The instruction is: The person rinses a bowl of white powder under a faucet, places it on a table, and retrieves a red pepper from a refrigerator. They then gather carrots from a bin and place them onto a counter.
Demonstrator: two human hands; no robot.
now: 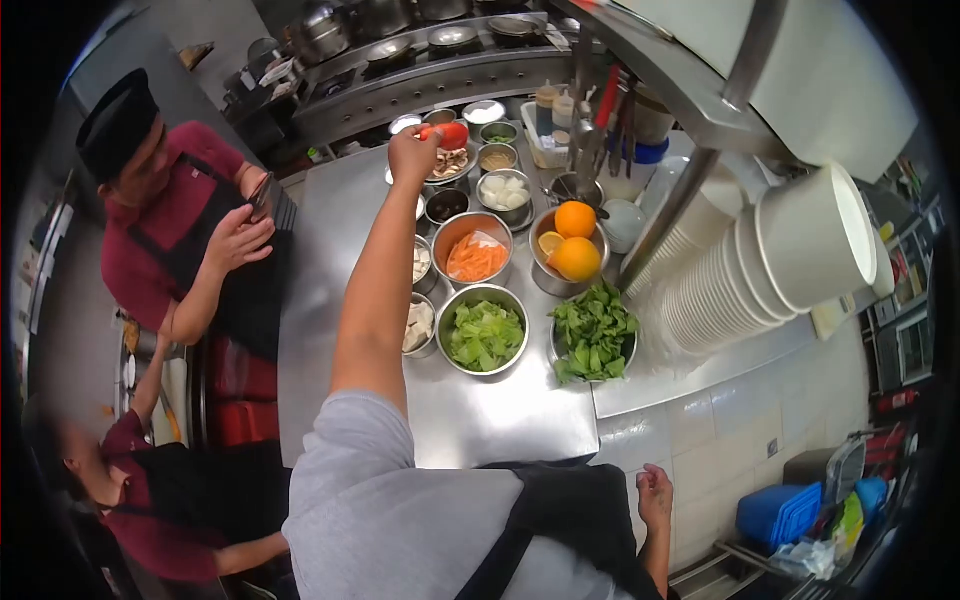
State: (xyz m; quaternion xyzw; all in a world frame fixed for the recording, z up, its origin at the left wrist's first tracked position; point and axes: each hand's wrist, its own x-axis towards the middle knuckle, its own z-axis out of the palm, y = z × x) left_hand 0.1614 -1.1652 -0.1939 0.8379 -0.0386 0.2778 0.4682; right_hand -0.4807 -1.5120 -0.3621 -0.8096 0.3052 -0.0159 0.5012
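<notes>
My left hand (413, 153) reaches far over the steel counter, closed on a red tomato (452, 136) above a bowl of sliced mushrooms (450, 163). Beneath and beside that arm stand bowls of shredded carrot (477, 257), chopped lettuce (483, 335), white cubes (418, 326), dark pieces (447, 206) and white round pieces (504, 191). Down by my right side, away from the counter, hangs my right hand (655, 497), its fingers loosely bent and nothing seen in them.
Oranges (576, 259) and leafy greens (594, 330) fill bowls at the right. White tub stacks (720, 270) lean beside a metal shelf post (672, 215). On the left, one person (180, 220) holds a phone; another person (150, 490) stands nearer. A stove (430, 75) lines the back.
</notes>
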